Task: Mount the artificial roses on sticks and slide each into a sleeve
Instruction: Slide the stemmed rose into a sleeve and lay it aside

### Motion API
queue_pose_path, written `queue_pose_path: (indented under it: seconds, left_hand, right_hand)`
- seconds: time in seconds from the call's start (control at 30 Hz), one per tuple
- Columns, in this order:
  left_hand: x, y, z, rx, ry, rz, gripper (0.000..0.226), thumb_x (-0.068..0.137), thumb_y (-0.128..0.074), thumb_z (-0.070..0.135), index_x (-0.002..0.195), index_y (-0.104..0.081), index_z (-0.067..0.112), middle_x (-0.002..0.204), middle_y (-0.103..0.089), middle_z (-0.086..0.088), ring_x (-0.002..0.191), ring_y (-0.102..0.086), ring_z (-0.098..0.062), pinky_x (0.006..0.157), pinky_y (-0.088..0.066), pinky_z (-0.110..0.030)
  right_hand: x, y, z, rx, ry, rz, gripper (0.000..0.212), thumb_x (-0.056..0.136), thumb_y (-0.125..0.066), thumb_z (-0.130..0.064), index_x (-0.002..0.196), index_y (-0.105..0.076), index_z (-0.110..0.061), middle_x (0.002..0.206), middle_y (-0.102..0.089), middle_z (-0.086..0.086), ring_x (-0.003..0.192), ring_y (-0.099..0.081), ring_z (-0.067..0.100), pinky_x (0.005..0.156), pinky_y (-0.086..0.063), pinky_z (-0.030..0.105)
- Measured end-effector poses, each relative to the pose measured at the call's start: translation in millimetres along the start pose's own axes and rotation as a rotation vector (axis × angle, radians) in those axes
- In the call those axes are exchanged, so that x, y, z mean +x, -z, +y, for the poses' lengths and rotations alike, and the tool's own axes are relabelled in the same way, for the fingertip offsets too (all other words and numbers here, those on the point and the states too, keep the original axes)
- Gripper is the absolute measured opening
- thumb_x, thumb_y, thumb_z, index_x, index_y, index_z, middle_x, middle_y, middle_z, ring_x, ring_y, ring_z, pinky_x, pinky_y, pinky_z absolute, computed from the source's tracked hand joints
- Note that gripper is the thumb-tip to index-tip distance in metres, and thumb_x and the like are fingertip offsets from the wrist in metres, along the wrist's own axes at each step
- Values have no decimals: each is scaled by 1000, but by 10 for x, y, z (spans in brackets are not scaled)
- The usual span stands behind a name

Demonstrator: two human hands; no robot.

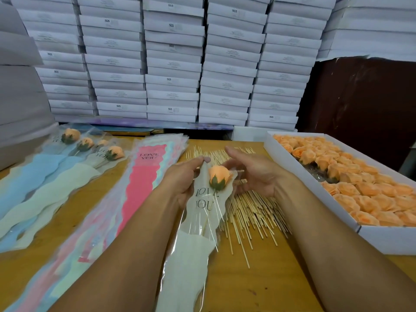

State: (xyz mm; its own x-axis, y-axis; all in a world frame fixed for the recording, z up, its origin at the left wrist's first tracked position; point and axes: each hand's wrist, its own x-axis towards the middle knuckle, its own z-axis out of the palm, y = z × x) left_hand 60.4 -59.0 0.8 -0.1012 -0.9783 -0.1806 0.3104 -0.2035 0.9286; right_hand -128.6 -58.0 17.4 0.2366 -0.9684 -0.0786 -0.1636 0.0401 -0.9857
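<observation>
Two hands at counter (258, 278) centre. Left hand (182, 179) pinching top edge of cream sleeve (198, 221), peach rose (219, 176) on stick inside. Right hand (252, 174) at 3 o'clock of rose, fingers relaxed and apart. Loose sticks (249, 210) beneath; box of roses (351, 183) at 3 o'clock; finished sleeves (74, 154) at 10 o'clock.

A wooden table (265, 278) carries loose sticks (252, 210), stacked sleeves (144, 188), sleeved roses (85, 145) and a box of roses (351, 183).
</observation>
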Motion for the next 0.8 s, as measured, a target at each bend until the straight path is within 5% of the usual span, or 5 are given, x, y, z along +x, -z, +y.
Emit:
queue_pose_path:
  seconds: [0.17,0.3,0.4,0.57,0.8]
  left_hand:
    - [-11,-61,15,132,-36,81,16,94,-67,18,102,-75,7,99,-74,-17,81,-71,-35,69,-61,-39]
    - [-39,-132,-16,259,-74,82,17,97,-64,18,106,-75,10,91,-72,-10,69,-67,-18,49,-52,-21]
    - [-99,-188,4,271,-24,65,20,97,-65,24,107,-72,9,84,-72,-9,60,-67,-16,45,-52,-21]
    - [-121,-181,32,356,118,-18,49,94,-60,54,107,-66,7,86,-68,-11,73,-65,-26,68,-56,-35]
    - [-247,-166,-13,388,169,-176,59,83,-72,55,114,-65,6,96,-71,-16,81,-65,-28,84,-56,-47]
  right_hand:
    - [-48,100,18,-33,-75,-212,41,70,-85,-50,95,-80,-18,96,-76,6,82,-72,20,61,-57,34]
    - [-42,63,24,-76,-118,-273,24,72,-86,-34,88,-80,-17,96,-75,8,78,-71,18,55,-56,28]
    - [-25,74,25,-26,-102,-262,15,74,-84,-25,84,-80,-14,87,-74,8,73,-69,16,51,-54,24]
    - [26,129,69,156,0,-141,9,68,-77,-12,76,-77,-13,71,-68,5,55,-60,11,40,-42,19]
    - [71,167,96,483,22,4,42,78,-54,12,111,-56,-14,90,-64,12,48,-54,11,30,-28,16]
